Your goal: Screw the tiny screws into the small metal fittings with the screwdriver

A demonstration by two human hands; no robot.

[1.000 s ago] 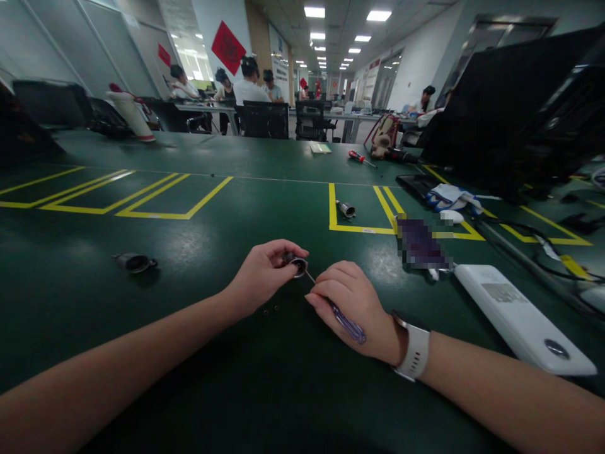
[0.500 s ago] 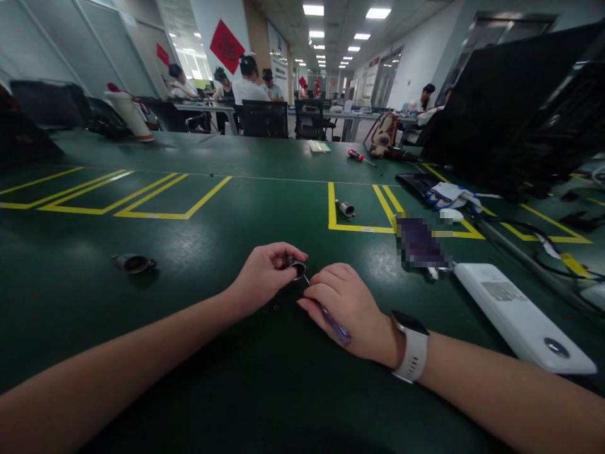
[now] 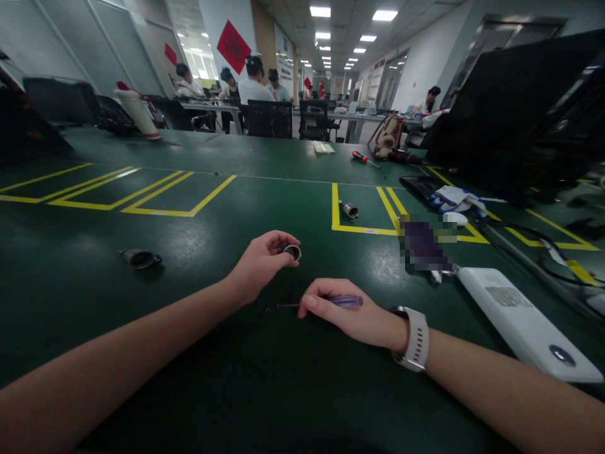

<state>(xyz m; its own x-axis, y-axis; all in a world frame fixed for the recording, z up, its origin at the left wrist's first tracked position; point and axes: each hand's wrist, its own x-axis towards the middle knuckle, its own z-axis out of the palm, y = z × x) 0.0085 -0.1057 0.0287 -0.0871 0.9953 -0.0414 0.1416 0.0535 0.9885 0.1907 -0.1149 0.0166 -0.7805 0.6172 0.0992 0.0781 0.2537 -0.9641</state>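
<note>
Between the thumb and fingers of my left hand (image 3: 262, 261) is a small round metal housing (image 3: 293, 253), its hollow end facing right. My right hand (image 3: 338, 309) is closed around a screwdriver (image 3: 347, 301) with a clear purple handle. The thin shaft points left, and its tip is at or beside a tiny dark nut-like part (image 3: 278, 306) on the green table (image 3: 227, 378). Another such part (image 3: 268, 310) lies just left of it. A similar cup-shaped metal housing (image 3: 140, 258) rests on its side at the left.
A third metal housing (image 3: 350, 209) lies inside a yellow tape frame. Toward the right are a pixelated phone-like object (image 3: 425, 244), a white power bank (image 3: 524, 321), gloves (image 3: 456, 198) and cables. Farther back lies a red screwdriver (image 3: 360, 156). People sit at tables beyond.
My right hand has drawn the screwdriver away from the housing and down to the small parts on the table. My left hand, still holding the housing, has shifted slightly up and left.
</note>
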